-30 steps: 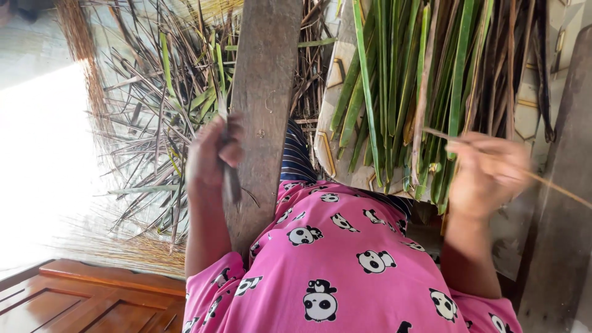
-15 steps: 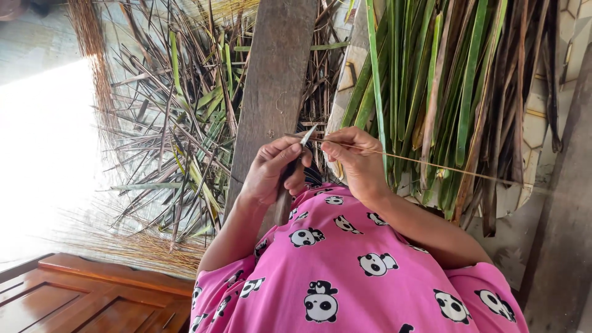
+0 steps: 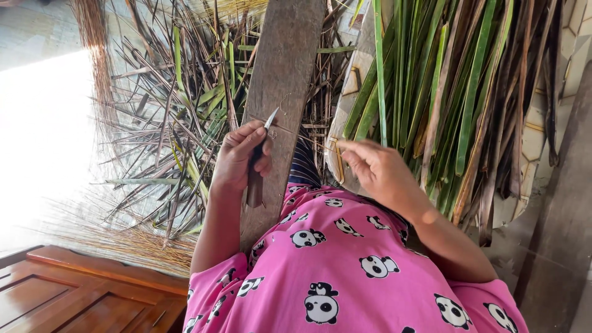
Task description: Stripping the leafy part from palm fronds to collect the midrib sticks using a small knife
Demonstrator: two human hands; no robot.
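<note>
Packages, labels, signs, screens: we find none in this view (no wrapper, tag, placard or display among the leaves, the plank and the wooden furniture). Nothing further to enter under this heading.

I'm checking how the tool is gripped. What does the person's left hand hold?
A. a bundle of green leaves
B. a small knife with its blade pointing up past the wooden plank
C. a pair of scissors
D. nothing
B: the left hand is closed round the handle of a small knife, its pale blade sticking out above the fingers in front of the wooden plank.
</note>
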